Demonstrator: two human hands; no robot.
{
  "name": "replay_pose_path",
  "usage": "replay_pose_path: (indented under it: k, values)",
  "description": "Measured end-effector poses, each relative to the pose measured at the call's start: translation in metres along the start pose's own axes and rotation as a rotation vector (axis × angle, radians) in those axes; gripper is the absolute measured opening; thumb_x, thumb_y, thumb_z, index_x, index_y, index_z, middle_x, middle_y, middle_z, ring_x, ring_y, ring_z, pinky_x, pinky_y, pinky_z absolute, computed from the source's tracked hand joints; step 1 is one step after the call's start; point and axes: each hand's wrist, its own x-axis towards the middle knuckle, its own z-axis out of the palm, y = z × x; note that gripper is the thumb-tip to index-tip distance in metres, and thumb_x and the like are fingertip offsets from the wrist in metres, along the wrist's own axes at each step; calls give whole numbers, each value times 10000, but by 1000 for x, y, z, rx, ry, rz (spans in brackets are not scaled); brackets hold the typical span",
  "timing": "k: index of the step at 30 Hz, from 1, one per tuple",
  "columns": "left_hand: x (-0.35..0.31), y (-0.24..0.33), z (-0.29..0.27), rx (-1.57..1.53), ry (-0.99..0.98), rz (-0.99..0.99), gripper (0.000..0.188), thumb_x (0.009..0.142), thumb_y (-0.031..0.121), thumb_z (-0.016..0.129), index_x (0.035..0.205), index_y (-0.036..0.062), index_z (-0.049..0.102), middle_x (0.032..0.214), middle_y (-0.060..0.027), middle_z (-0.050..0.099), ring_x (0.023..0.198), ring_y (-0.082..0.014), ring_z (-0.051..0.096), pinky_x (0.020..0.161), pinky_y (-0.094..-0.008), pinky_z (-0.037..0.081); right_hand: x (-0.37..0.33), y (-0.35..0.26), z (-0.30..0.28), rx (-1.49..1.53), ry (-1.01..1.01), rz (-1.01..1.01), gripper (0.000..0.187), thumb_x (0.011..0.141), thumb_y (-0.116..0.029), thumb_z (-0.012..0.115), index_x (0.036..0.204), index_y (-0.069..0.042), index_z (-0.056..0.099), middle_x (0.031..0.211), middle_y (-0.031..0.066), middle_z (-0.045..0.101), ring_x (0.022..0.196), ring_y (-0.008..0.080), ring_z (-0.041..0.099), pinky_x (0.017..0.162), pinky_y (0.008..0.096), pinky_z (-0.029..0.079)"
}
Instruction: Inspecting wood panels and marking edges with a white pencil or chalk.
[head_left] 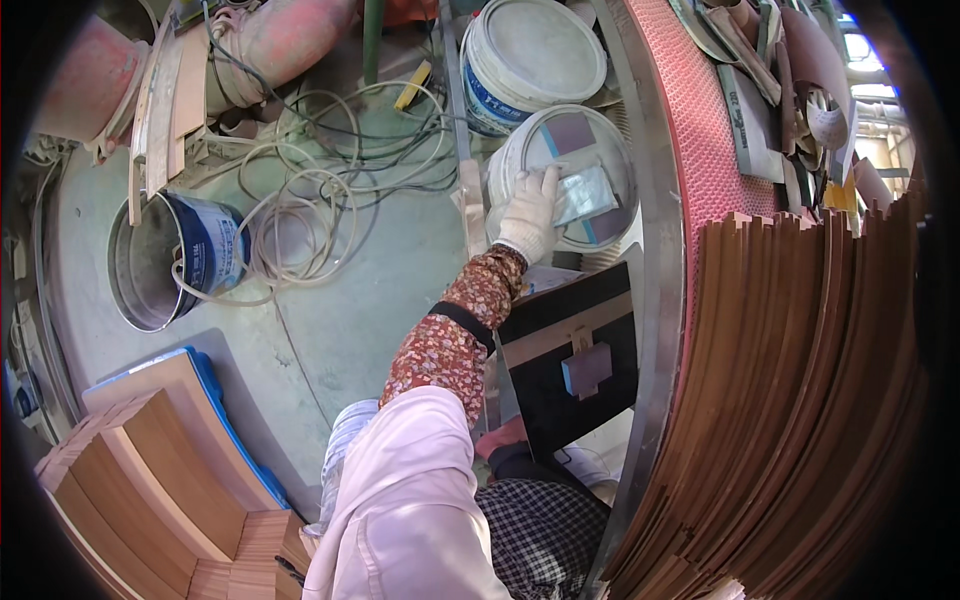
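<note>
My left hand [531, 212], in a white glove below a floral sleeve cover, reaches to the lid of a white bucket [508, 160]. Its fingers look spread, palm down, beside a shiny pale packet [585, 194]; whether they touch it I cannot tell. Purple and blue pads [569, 134] lie on the same lid. Nearer to me is a black panel [540, 415] with a brown band, and on it rests a small purple-and-blue pad [588, 369]. My right hand does not show.
A metal-edged bench [660, 250] at the right carries stacked brown wooden strips [790, 380]. Behind stands another lidded bucket [535, 50]. Coiled hoses [300, 230] and an overturned blue bucket [210, 245] lie on the floor. Curved wooden pieces [170, 470] are at lower left.
</note>
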Motion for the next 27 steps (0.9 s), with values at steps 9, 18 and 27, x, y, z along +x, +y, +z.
replay_pose_path:
  k: [9,18,27]
  values:
    - [0,3,-4,-3,-22,-25,1032,762,228,902,1593,13,327,1495,-286,472,1438,-518,424,1255,-528,373,-64,21,43,-112,148,-153,316,1051,-300,628,1233,-79,761,1198,109,746,1090,313,682,998,452,549]
    - [-1,3,-6,-25,-21,-29,1009,763,215,900,1584,15,350,1483,-279,483,1427,-500,443,1213,-522,422,-221,59,136,-157,194,-227,316,1063,-305,622,1245,-92,769,1208,90,753,1090,295,687,1000,439,554]
    - [-2,1,-1,-16,49,-10,995,768,246,899,1577,12,370,1430,-286,506,1381,-489,481,1176,-520,444,-281,82,173,-186,227,-278,317,1070,-309,619,1249,-100,777,1210,79,761,1086,285,692,999,432,560]
